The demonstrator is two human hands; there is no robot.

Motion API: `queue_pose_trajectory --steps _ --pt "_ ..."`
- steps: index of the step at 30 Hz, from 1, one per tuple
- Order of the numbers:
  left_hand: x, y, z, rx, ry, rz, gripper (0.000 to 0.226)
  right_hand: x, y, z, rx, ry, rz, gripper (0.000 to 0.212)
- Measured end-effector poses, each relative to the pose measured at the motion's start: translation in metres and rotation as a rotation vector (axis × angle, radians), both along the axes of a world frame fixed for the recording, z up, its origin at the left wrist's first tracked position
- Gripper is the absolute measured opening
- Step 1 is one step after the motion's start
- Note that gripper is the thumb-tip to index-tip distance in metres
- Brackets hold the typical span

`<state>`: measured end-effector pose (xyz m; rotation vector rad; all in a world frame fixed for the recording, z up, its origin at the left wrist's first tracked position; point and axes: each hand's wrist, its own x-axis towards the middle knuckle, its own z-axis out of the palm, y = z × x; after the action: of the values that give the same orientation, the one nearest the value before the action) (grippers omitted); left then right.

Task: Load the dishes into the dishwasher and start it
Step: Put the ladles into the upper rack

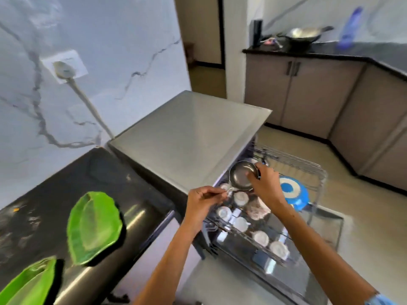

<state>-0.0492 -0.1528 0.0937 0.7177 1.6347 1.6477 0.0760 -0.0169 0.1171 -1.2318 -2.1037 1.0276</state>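
Observation:
The dishwasher [189, 133] stands open with its upper rack [308, 170] pulled out. My right hand [265, 186] grips a small steel bowl [241, 173] by its rim, held tilted over the rack's back left part. My left hand [203, 200] pinches a thin metal utensil [230, 189], probably a spoon, just below the bowl. Several white cups [241, 198] sit upside down along the rack. A patterned bowl [256, 210] lies among them, and a blue and white plate [291, 192] stands to the right.
Two green leaf-shaped plates [92, 227] lie on the black counter [44, 190] at my left. The lowered dishwasher door [326, 219] juts over the floor. A far counter [330, 51] carries a wok [304, 35] and a blue bottle [350, 29].

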Motion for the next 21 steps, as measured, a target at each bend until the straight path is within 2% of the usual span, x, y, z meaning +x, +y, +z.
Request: queue_pose_trajectory --steps 4,7,14,16,21 --pt "0.034 0.058 -0.027 -0.081 0.173 -0.127 0.015 0.059 0.039 -0.024 -0.059 -0.037 -0.181 0.007" --pt "0.045 0.094 -0.055 -0.147 0.427 -0.173 0.016 0.087 0.063 -0.051 -0.061 -0.053 -0.340 0.012" --pt "0.050 0.183 -0.124 -0.320 0.867 -0.437 0.033 0.096 0.137 -0.111 -0.102 -0.077 -0.551 0.022" --pt "0.045 0.210 -0.145 -0.439 0.974 -0.522 0.039 0.088 0.162 -0.127 -0.098 -0.077 -0.563 0.020" --pt "0.024 0.282 -0.195 -0.769 1.094 -0.599 0.051 0.056 0.234 -0.163 -0.085 -0.109 -0.580 0.014"
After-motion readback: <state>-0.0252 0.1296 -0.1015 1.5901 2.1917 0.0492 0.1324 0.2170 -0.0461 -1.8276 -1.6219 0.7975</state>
